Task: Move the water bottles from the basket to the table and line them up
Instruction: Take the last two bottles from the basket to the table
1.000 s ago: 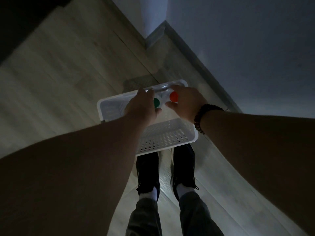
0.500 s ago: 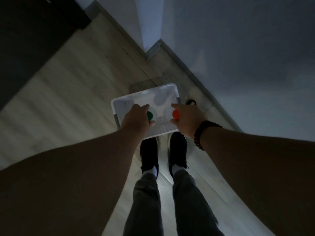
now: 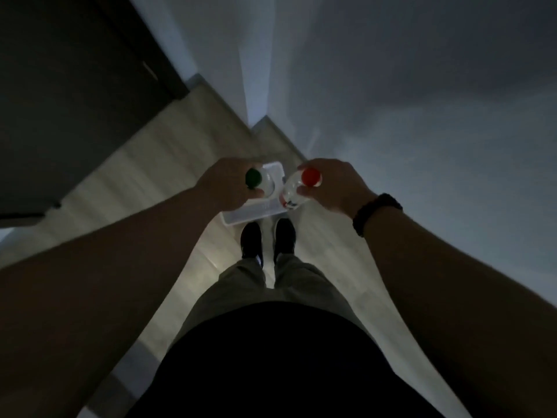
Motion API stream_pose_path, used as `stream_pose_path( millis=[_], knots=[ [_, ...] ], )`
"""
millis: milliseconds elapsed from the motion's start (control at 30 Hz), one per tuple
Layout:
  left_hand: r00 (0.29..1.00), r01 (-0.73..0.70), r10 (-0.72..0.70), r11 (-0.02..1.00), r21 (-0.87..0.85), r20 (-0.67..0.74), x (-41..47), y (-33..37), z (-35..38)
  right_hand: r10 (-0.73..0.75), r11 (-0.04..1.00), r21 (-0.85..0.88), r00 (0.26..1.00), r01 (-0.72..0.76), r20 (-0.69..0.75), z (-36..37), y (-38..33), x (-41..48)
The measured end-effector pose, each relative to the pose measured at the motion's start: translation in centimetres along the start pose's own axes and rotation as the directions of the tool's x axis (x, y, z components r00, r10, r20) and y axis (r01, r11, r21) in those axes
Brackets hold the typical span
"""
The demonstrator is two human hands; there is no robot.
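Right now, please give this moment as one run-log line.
left hand: holds green-cap bottle | right hand: holds red-cap bottle | basket: on floor below

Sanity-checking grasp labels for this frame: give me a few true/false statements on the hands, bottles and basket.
1. The left hand grips the green-capped bottle. True.
2. The right hand is empty. False: it grips the red-capped bottle.
3. The basket sits on a table. False: it is on the floor, just ahead of the person's shoes.
4. A dark bracelet is on the right wrist. True.
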State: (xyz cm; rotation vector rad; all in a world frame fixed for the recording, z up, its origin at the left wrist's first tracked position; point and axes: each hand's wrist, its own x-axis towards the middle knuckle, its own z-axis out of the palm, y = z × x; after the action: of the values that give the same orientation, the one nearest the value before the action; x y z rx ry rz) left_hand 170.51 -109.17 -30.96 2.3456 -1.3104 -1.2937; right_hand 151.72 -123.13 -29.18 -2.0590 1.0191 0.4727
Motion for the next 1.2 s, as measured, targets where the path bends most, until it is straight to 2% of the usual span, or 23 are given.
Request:
stream_pose_path(
  millis=[167, 367, 533, 667, 833, 933, 1067, 1200],
  knots=[
    [0.988, -0.116, 0.109, 0.992, -0.054, -0.109, -3.7, 4.7, -6.6, -0.087, 0.99, 0.095, 0.984, 0.102, -0.154, -6.9, -2.9, -4.8],
    [0.953, -0.248, 0.209, 0.954, -0.169, -0.219, -6.6, 11.8, -15.1, -0.134, 0.943, 0.242, 0.925, 0.229, -0.355, -15.0, -5.8, -8.8],
    [0.898, -0.376, 0.26, 0.872, -0.313, -0.356, -8.8, 17.3, -20.0, -0.186, 0.87, 0.302, 0.826, 0.39, -0.532, -21.0, -7.4, -12.1],
    [0.825, -0.521, 0.342, 0.77, -0.368, -0.451, -10.3, 21.3, -22.6, -0.18, 0.793, 0.354, 0.746, 0.495, -0.641, -25.2, -9.3, -14.6],
    [0.673, -0.692, 0.441, 0.659, -0.294, -0.594, -11.0, 25.5, -24.6, -0.184, 0.691, 0.335, 0.604, 0.641, -0.775, -28.0, -11.4, -17.8],
    [0.585, -0.745, 0.48, 0.637, -0.2, -0.654, -11.1, 27.7, -24.9, -0.159, 0.638, 0.321, 0.527, 0.7, -0.835, -28.5, -12.5, -19.1],
    [0.487, -0.768, 0.525, 0.638, -0.056, -0.698, -11.5, 29.8, -24.7, -0.053, 0.667, 0.287, 0.428, 0.687, -0.902, -28.2, -13.6, -20.1],
    [0.487, -0.819, 0.511, 0.548, -0.168, -0.708, -12.3, 31.7, -24.1, 0.102, 0.705, 0.319, 0.355, 0.633, -0.929, -27.1, -13.7, -21.9]
  ],
)
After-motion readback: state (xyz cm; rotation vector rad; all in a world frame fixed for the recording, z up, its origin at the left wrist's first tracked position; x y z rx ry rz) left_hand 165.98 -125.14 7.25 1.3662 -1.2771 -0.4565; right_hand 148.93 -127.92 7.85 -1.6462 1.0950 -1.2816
